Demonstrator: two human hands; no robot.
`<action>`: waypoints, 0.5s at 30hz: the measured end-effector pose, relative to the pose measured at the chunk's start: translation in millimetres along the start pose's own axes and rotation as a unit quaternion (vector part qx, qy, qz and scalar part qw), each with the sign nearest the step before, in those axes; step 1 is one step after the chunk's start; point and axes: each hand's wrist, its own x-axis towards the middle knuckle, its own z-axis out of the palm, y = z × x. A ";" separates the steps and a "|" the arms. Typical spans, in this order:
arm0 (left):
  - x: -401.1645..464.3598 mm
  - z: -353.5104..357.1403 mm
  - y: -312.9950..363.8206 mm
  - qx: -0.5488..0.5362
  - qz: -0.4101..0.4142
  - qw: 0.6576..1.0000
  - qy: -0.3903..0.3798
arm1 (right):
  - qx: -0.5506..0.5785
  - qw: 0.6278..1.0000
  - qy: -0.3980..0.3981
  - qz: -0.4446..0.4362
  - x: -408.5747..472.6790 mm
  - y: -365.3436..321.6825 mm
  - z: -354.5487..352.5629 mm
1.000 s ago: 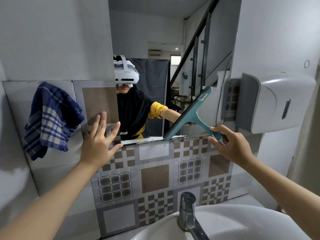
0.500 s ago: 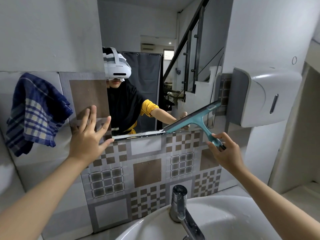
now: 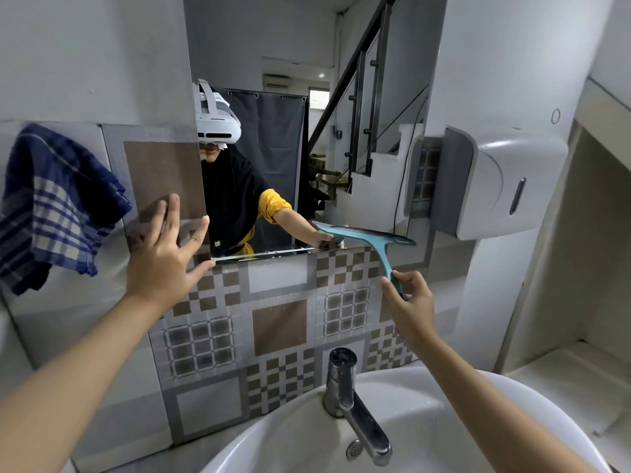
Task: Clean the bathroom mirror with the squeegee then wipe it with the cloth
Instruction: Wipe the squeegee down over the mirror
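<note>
**Squeegee stroke reaching the mirror's bottom edge**

Head view: the right hand pinches the lower end of the teal squeegee handle, its blade lying almost level across the lower right of the bathroom mirror, just above the bottom edge. The left hand is spread flat, fingers straight, pressing the tiled wall at the mirror's lower left corner and gripping nothing. The blue checked cloth hangs on the wall to the left, well apart from both hands — untouched, so wiping is not yet begun.

To finish this pass well, I judge the blade should stay pressed evenly on the glass and run right off the bottom edge, so no line of water is left; a firmer hold higher on the handle might help.

The squeegee has a wide, thin blade head and a slim tapering handle. The mirror is frameless — streaks cannot be made out. A faucet and white basin sit below.
</note>
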 end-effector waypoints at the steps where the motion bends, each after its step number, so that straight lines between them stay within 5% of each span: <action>1: -0.1 -0.1 0.5 -0.002 -0.001 1.000 0.000 | 0.014 1.000 0.001 0.013 -3.2 -2.6 2.6; 15: 0.2 -2.6 2.6 -0.008 -0.004 1.000 -0.007 | 0.185 0.955 0.025 0.232 -43.8 -44.0 54.6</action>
